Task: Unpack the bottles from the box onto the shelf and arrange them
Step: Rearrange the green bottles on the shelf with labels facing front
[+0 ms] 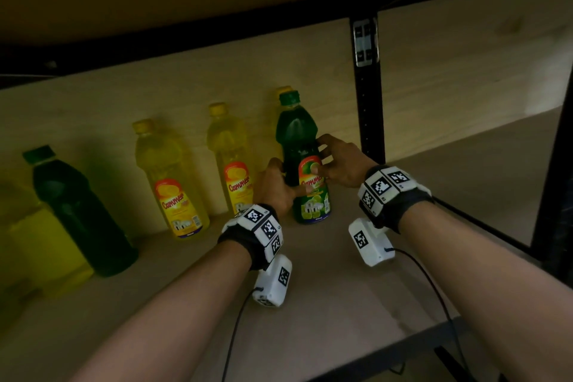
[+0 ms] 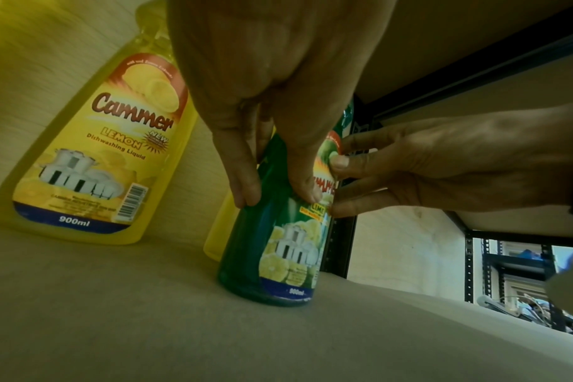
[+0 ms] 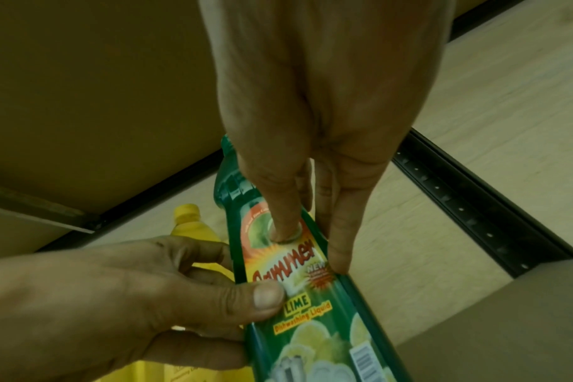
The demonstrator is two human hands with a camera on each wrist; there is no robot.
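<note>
Both hands (image 1: 276, 186) round green bottle (image 1: 302, 133)

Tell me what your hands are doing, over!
Both hands, left and right, grip the green lime bottle. It's upright on the shelf. Yellow lemon bottle stands close behind-left.

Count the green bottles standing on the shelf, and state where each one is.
2: one green bottle held by both hands beside the black post, another at the far left. More may be hidden.
</note>
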